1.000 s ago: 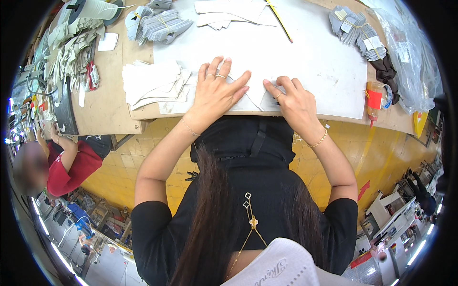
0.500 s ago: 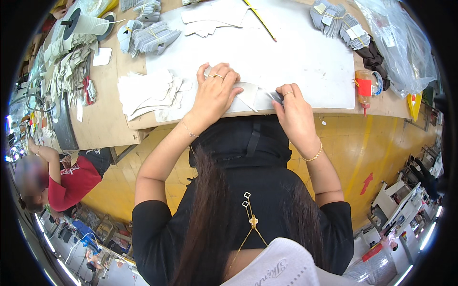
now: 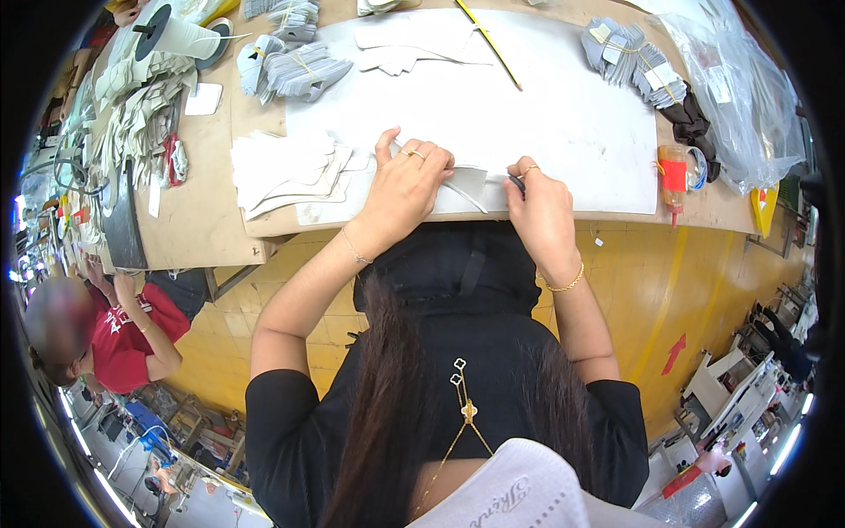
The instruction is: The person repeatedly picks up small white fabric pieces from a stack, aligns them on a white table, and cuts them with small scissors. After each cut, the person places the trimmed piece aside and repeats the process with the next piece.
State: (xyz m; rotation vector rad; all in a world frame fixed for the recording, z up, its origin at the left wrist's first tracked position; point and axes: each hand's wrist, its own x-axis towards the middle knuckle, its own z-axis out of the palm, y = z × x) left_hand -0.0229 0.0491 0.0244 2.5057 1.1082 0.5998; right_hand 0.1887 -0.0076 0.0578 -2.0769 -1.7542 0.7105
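Head view: a pale, flat piece [image 3: 467, 182] lies just right of the left grip [image 3: 405, 187], reaching partly beneath its fingers, and just left of the right grip [image 3: 541, 209]. Its near edge slants rightward from the left fingers, toward the wearer; the covered part hides its full long axis. The left grip is nearer, touching the piece from above with bent, slightly parted fingers; whether it pinches anything underneath, I cannot tell. The right grip is closed, thumb against fingers, around a dark slim tool [image 3: 518, 184], whose far end is hard to make out.

Beneath both grips, a white sheet [image 3: 572, 132] covers part of the brown worktop [image 3: 198, 216]. Left of the left grip sits a fanned stack of white pieces [image 3: 282, 172]; beyond both grips lies a yellow pencil [image 3: 493, 48]. Well right of the right grip are a red-banded bottle [image 3: 673, 174] and clear plastic bag [image 3: 726, 97]. Yellow floor [image 3: 638, 264] shows below the worktop, and a person in red [image 3: 128, 339] is far left of the left grip.
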